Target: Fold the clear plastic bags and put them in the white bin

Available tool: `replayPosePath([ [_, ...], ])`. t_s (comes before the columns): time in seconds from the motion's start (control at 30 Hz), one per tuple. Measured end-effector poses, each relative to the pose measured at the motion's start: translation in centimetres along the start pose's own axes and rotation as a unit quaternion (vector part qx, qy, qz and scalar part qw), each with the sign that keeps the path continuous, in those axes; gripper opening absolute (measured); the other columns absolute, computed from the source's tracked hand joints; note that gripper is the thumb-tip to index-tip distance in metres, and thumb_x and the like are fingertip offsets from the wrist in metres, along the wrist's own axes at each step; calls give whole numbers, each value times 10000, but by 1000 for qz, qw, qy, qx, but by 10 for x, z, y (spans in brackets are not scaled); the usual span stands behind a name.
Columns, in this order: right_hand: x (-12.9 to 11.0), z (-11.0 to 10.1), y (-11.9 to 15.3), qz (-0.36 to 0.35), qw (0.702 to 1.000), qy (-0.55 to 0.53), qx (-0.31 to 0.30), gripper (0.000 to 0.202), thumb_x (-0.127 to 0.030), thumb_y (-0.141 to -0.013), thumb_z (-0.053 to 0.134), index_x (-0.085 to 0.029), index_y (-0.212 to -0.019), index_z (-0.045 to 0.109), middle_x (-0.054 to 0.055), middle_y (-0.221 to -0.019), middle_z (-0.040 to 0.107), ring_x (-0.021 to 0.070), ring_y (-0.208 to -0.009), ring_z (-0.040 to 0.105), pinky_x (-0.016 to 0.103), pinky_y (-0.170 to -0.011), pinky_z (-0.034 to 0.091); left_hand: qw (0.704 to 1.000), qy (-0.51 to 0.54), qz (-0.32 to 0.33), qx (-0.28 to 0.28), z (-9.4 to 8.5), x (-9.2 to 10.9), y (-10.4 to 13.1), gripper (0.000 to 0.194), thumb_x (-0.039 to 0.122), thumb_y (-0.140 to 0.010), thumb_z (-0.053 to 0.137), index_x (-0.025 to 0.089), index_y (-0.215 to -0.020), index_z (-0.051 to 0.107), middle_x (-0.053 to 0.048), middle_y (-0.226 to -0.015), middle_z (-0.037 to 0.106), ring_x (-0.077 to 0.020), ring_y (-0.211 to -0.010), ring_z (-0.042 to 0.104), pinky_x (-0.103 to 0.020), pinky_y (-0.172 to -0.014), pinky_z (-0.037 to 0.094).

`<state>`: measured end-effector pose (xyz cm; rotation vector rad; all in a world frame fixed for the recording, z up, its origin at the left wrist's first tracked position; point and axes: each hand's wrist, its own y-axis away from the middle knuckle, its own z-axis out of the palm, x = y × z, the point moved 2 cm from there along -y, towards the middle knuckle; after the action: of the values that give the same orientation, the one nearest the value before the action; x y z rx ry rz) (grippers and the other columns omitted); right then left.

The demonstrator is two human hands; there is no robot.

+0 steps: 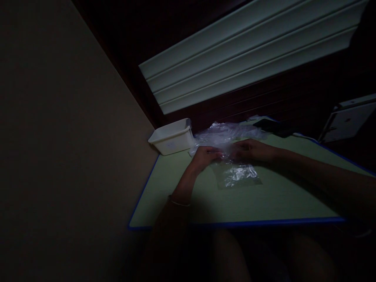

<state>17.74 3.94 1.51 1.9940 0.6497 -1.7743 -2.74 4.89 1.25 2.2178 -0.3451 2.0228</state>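
A clear plastic bag lies just right of the centre of the frame, its lower part spread over the tabletop and catching bright glints. At its upper end the left hand pinches the film between thumb and fingers, and the right hand, coming in from the right edge of the frame, has its fingers closed in on the film too; the dim light hides exactly how they grip. A thin band circles the left wrist. Just beyond the hands, a loose heap of clear plastic stretches across the middle of the frame. Left of it stands a white bin, near the table's far left corner. The pale green table has a blue rim. A dark object lies right of the heap, and a pale slatted panel fills the upper middle of the frame
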Motion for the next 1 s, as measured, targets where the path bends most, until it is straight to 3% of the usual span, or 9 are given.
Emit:
replayPosePath([
  [0.17, -4, -5, -1, -58, 988, 141, 38, 375, -388, -759, 696, -149, -1049, 688, 81, -902, 720, 195, -713, 641, 301, -619, 494, 991, -125, 42, -24, 8, 10, 5, 242, 302, -653, 778, 101, -782, 742, -41, -699, 693, -118, -621, 596, -261, -644, 480],
  [0.3, -5, -8, -2, -83, 969, 221, 66, 323, -440, -791, 637, -149, -903, 721, 68, -803, 710, 195, -684, 619, 307, -616, 467, 982, -176, 49, -40, 12, 10, 7, 203, 285, -711, 737, 109, -810, 736, -55, -746, 703, -136, -667, 611, -270, -656, 483],
  [0.4, -5, -7, -2, -72, 966, 239, 71, 325, -457, -794, 618, -150, -821, 723, 52, -708, 681, 177, -610, 586, 299, -578, 438, 974, -209, 69, -46, 11, 11, 7, 283, 310, -742, 725, 119, -949, 711, -80, -887, 712, -160, -768, 634, -294, -710, 497],
  [0.5, -4, -7, -2, -62, 967, 232, 88, 349, -471, -814, 580, -145, -800, 707, 38, -633, 640, 153, -545, 537, 282, -526, 399, 939, -306, 156, 12, 8, 25, 14, 344, 356, -777, 702, 141, -1042, 654, -93, -1014, 680, -174, -877, 616, -320, -796, 491],
  [0.6, -2, -8, -4, -84, 960, 251, 93, 356, -469, -820, 567, -138, -764, 688, 39, -631, 627, 154, -569, 535, 278, -540, 402, 888, -388, 239, 62, 16, 47, 30, 221, 354, -860, 603, 156, -954, 630, -75, -961, 660, -168, -865, 591, -328, -829, 478],
  [0.67, -1, -8, -7, -102, 958, 256, 80, 359, -464, -821, 563, -132, -753, 682, 49, -668, 645, 169, -616, 561, 282, -575, 423, 876, -413, 247, 29, 29, 55, 44, 221, 362, -910, 523, 170, -895, 634, -58, -900, 665, -163, -829, 598, -319, -817, 481],
  [0.77, 0, -6, -8, -116, 958, 253, 71, 369, -459, -834, 543, -132, -730, 679, 52, -690, 662, 180, -648, 583, 281, -596, 437, 852, -463, 233, -75, 50, 47, 61, 278, 357, -941, 452, 174, -922, 661, -71, -971, 687, -195, -903, 624, -351, -881, 474],
  [0.87, -2, -1, -6, -122, 951, 272, 77, 363, -445, -843, 539, -142, -720, 696, 42, -680, 673, 187, -654, 597, 275, -585, 441, 831, -505, 214, -99, 57, 28, 68, 309, 310, -953, 401, 155, -1024, 658, -105, -1076, 681, -236, -1045, 607, -384, -966, 446],
  [1.0, -4, 4, -2, -140, 944, 294, 49, 320, -419, -830, 572, -157, -838, 757, 40, -748, 733, 220, -713, 643, 295, -637, 482, 809, -537, 214, -110, 51, 14, 71, 357, 298, -931, 434, 124, -1204, 585, -126, -1245, 615, -244, -1217, 518, -397, -1077, 377],
])
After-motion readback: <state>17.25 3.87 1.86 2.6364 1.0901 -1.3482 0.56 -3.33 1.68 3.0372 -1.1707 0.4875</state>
